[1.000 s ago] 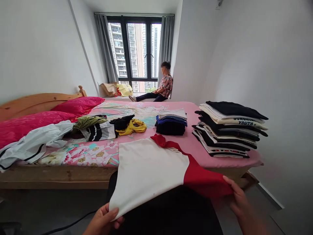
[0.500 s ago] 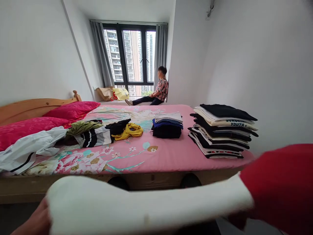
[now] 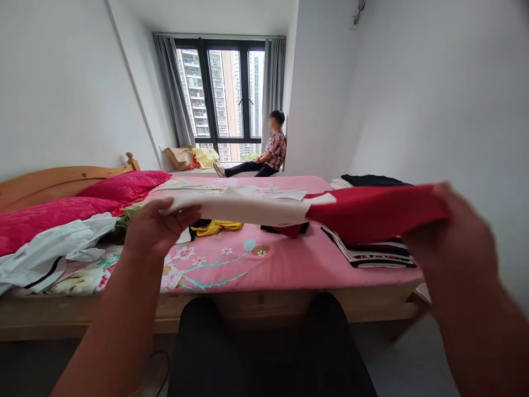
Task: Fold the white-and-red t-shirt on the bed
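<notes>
I hold a white and red shirt stretched out flat in the air over the pink bed. My left hand pinches the white end. My right hand grips the red end. Both arms reach forward above the bed's near edge. Behind the red part stands a tall stack of folded black and white shirts, partly hidden. A smaller folded pile sits behind the white part and is mostly hidden.
Loose clothes, among them a yellow garment and a white jacket, lie at the left by two pink pillows. Another person sits at the window. White wall close on the right.
The shirt came off the bed's edge, swung low toward me, and is now raised and held level at chest height over the bed. Both hands kept their grip.
</notes>
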Tool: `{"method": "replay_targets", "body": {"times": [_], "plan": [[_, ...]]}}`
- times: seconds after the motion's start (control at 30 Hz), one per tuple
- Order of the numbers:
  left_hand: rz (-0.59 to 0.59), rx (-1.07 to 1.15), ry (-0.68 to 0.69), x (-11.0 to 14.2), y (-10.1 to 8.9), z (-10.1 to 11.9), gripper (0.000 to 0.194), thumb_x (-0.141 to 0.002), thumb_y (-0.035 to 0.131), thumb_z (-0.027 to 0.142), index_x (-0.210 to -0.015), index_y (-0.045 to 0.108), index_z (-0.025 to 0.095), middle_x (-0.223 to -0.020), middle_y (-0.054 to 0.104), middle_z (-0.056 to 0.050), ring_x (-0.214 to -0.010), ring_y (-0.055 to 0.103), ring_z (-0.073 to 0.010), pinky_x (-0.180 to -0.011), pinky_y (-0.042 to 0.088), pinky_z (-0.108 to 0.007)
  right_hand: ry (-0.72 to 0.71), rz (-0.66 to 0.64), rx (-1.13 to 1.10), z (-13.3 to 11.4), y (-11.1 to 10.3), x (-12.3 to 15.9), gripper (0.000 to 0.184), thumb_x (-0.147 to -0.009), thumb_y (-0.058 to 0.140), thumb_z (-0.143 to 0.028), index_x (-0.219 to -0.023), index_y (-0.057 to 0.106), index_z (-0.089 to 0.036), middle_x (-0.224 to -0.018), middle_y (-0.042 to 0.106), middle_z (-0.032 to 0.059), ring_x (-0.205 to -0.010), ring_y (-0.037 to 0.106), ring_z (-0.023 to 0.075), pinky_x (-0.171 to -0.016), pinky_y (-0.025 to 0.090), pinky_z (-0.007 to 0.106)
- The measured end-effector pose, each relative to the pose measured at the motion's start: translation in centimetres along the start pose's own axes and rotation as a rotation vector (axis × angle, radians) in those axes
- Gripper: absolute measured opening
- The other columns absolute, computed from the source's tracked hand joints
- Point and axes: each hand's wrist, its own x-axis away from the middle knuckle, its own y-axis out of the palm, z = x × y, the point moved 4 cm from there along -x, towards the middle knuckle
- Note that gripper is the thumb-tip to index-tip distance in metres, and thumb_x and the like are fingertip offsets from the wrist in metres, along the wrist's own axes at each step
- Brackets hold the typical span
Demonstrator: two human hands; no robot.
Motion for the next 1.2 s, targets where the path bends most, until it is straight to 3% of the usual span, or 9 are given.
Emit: {"method": "replay_targets", "body": {"times": [0.1, 0.27, 0.33, 0.43, 0.63, 0.8, 1.03, 1.13, 1.2], "plan": [[0.084, -0.119, -0.285, 0.3, -5.8, -6.8, 0.02, -0.074, 0.051, 0.018, -0.092, 0.054, 0.01, -0.078, 0.066, -0.008, -0.067, 0.067, -0.0208, -0.069, 0.055, -0.037, 0.137, -0.091, 0.13, 6.1, 1.0, 5.7, 0.028, -0.056, 0.071, -0.021, -0.084, 0.068, -0.023, -0.097, 0.065, 0.0035, -0.109, 0.053, 0.0277, -0.091, 0.042, 0.034], [0.195, -0.454, -0.705, 3.8, -15.5, -19.8, 0.016, -0.068, 0.062, 0.02, -0.078, 0.05, 0.015, -0.061, 0.057, -0.001, -0.05, 0.058, -0.0132, -0.058, 0.051, -0.029, 0.82, -0.34, -0.106, 21.3, 4.2, 16.4, 0.038, -0.067, 0.063, -0.053, -0.085, 0.063, -0.019, -0.093, 0.066, 0.0076, -0.084, 0.063, 0.0245, -0.068, 0.055, 0.037], [0.192, -0.524, -0.776, 5.7, -17.8, -23.1, 0.021, -0.062, 0.066, 0.02, -0.074, 0.05, 0.015, -0.058, 0.056, 0.0, -0.05, 0.057, -0.0135, -0.056, 0.048, -0.028, 1.048, -0.39, -0.067, 25.7, 4.4, 19.9, 0.042, -0.069, 0.062, -0.054, -0.092, 0.059, -0.019, -0.087, 0.064, 0.0049, -0.072, 0.063, 0.019, -0.063, 0.056, 0.035], [0.151, -0.602, -0.816, 7.4, -19.9, -25.6, 0.029, -0.053, 0.072, 0.022, -0.072, 0.051, 0.015, -0.059, 0.057, 0.0, -0.053, 0.057, -0.0129, -0.056, 0.045, -0.024, 1.083, -0.531, 0.151, 29.2, 4.1, 22.1, 0.038, -0.075, 0.052, -0.055, -0.089, 0.053, -0.02, -0.084, 0.063, 0.0038, -0.057, 0.061, 0.0129, -0.045, 0.048, 0.024], [0.044, -0.744, -0.821, 7.1, -21.9, -26.5, 0.029, -0.054, 0.066, 0.032, -0.073, 0.051, 0.016, -0.065, 0.061, 0.0, -0.051, 0.051, -0.011, -0.047, 0.034, -0.021, 1.001, -0.734, 0.428, 30.0, 2.3, 20.9, 0.028, -0.074, 0.052, -0.046, -0.065, 0.05, -0.02, -0.055, 0.059, 0.0014, -0.034, 0.046, 0.0116, -0.033, 0.025, 0.021], [-0.001, -0.886, -0.787, 6.8, -22.3, -26.7, 0.028, -0.052, 0.059, 0.036, -0.069, 0.051, 0.016, -0.061, 0.057, 0.001, -0.044, 0.041, -0.0084, -0.041, 0.018, -0.019, 0.702, -0.712, 0.663, 29.1, 1.7, 17.5, 0.019, -0.064, 0.063, -0.03, -0.053, 0.052, -0.02, -0.048, 0.053, 0.0003, -0.045, 0.044, 0.0125, -0.046, 0.025, 0.024], [-0.013, -1.031, -0.741, 5.6, -23.5, -28.4, 0.029, -0.051, 0.053, 0.046, -0.061, 0.047, 0.019, -0.055, 0.054, 0.0, -0.035, 0.035, -0.0088, -0.039, 0.015, -0.021, 0.467, -0.555, 0.696, 30.2, 9.2, 9.1, 0.033, -0.08, 0.047, -0.048, -0.095, 0.059, -0.021, -0.096, 0.066, 0.0077, -0.086, 0.059, 0.0205, -0.076, 0.04, 0.031], [-0.025, -1.052, -0.689, 5.5, -24.3, -28.9, 0.03, -0.055, 0.052, 0.049, -0.058, 0.046, 0.019, -0.054, 0.054, 0.0, -0.037, 0.037, -0.0101, -0.039, 0.021, -0.022, 0.507, -0.513, 0.709, 32.3, 12.5, 6.6, 0.049, -0.073, 0.054, -0.057, -0.1, 0.058, -0.017, -0.097, 0.066, 0.0137, -0.089, 0.06, 0.0257, -0.075, 0.041, 0.034], [-0.024, -1.072, -0.671, 5.4, -24.7, -29.0, 0.032, -0.056, 0.055, 0.051, -0.056, 0.046, 0.02, -0.053, 0.053, -0.001, -0.04, 0.041, -0.0123, -0.04, 0.025, -0.024, 0.521, -0.516, 0.683, 33.8, 13.7, 5.7, 0.041, -0.07, 0.058, -0.054, -0.089, 0.061, -0.019, -0.089, 0.067, 0.0111, -0.083, 0.061, 0.0247, -0.073, 0.041, 0.033]]}}
